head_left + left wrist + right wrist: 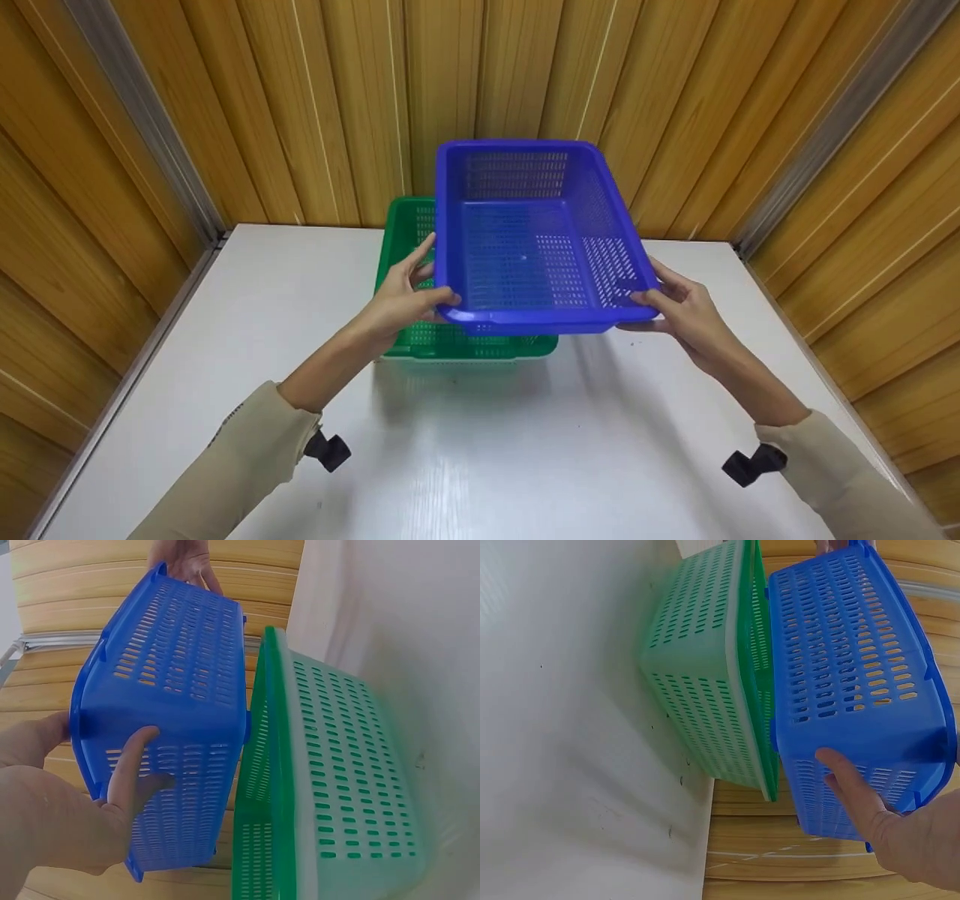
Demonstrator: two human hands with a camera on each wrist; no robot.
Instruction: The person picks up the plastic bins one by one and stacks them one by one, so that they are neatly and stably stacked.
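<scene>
A white table fills the lower part of the head view, set into a corner of wood-panelled walls with grey metal strips running down the seams.

On the table, towards the back, stands a green basket with slotted sides and a pale rim. The right wrist view shows its underside resting on the tabletop.

Above it, and shifted to the right, a blue basket of the same slotted kind is held in the air, upright and open side up. It is tilted a little, with its near edge lower than its far edge. Its near left part overlaps the green basket from above. In the wrist views, the two are close at the rims, and whether they touch there I cannot tell.

The left hand grasps the near left corner of the blue basket, thumb curled over the rim and fingers spread along the outer wall and underside. The right hand grasps the near right corner likewise, thumb over the rim and fingers under the base, as its wrist view shows.

Both arms wear beige sleeves. A small black mount sticks out at each wrist.
</scene>
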